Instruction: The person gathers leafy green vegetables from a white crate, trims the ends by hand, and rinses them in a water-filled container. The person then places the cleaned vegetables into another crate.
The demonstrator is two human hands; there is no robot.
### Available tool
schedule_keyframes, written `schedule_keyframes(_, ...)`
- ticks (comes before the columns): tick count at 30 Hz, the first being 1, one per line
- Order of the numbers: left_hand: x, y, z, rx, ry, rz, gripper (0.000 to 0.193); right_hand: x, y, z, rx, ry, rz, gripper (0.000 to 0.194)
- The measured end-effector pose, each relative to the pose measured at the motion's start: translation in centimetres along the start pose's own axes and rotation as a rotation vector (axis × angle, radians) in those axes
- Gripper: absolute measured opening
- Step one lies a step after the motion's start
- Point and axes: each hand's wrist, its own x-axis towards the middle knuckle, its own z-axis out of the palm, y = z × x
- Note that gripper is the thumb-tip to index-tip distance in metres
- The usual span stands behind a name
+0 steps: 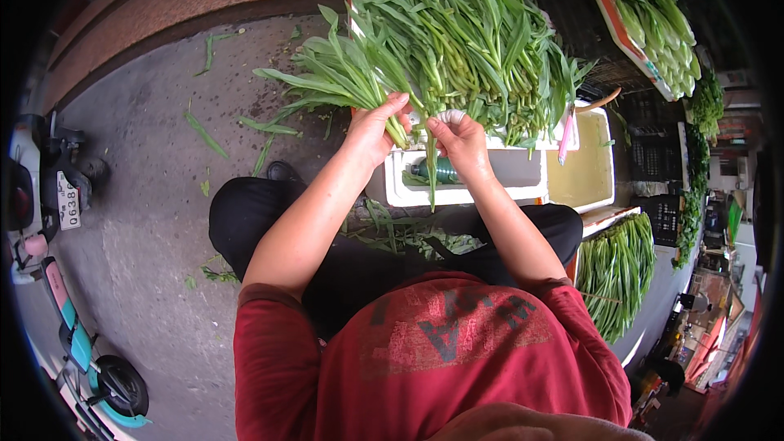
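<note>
A bunch of long-leaved greens (343, 76) is gripped in my left hand (375, 128), its cut stem ends pointing down between thumb and fingers. My right hand (459, 138), with a white wrap on one finger, pinches a single long leaf (432, 165) that hangs down. Beyond both hands, a large heap of the same leafy greens (465, 30) lies on a white foam box with an orange edge. Just below my hands is an open white foam box (398, 196) with a green bottle (442, 170) inside. A pink-handled tool (566, 138) leans at the heap's right edge.
A foam box of yellowish water (579, 171) stands to the right. Bundled greens (615, 275) and pale-stemmed vegetables (658, 37) lie in boxes farther right. Loose leaves (205, 135) are scattered on the concrete floor. Parked scooters (79, 331) stand at the left, steps (184, 6) at the upper left.
</note>
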Motion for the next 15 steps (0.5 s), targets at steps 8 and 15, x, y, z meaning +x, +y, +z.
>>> schedule_keyframes(8,-0.2,-2.1,-0.4,0.027,-0.017,-0.130,0.017,0.4,0.9,0.1,-0.135,-0.016,-0.118,0.013)
schedule_keyframes(15,0.2,0.2,0.0,-0.066,0.039,-0.029,0.012,-0.9,0.5,-0.8,0.065,0.041,-0.029,0.019)
